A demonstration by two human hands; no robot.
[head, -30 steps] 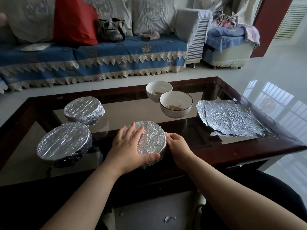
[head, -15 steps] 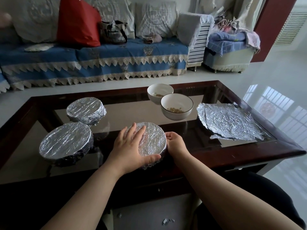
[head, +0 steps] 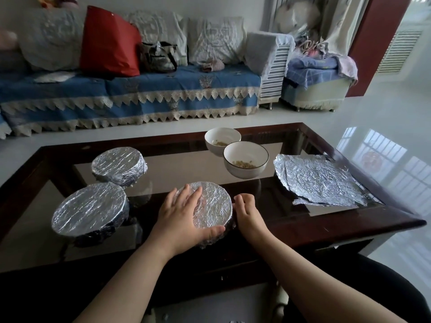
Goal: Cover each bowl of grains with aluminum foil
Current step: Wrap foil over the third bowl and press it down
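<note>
A foil-covered bowl (head: 213, 205) stands near the table's front edge. My left hand (head: 183, 217) lies flat over its left half, thumb curled round the near rim. My right hand (head: 248, 212) presses against its right side, fingers bent. Two more foil-covered bowls (head: 119, 165) (head: 89, 209) sit to the left. Two white uncovered bowls with a few grains, the near one (head: 246, 162) and the far one (head: 221, 138), stand behind. Loose crinkled foil sheets (head: 319, 180) lie flat at the right.
The glass-topped table (head: 326, 227) has a dark wooden frame. Beyond it a blue-covered sofa (head: 130, 94) holds a red bag and cushions. Glossy white floor lies to the right.
Both hands stay on the front bowl. My right hand has shifted slightly along its right side; the view has tilted a little.
</note>
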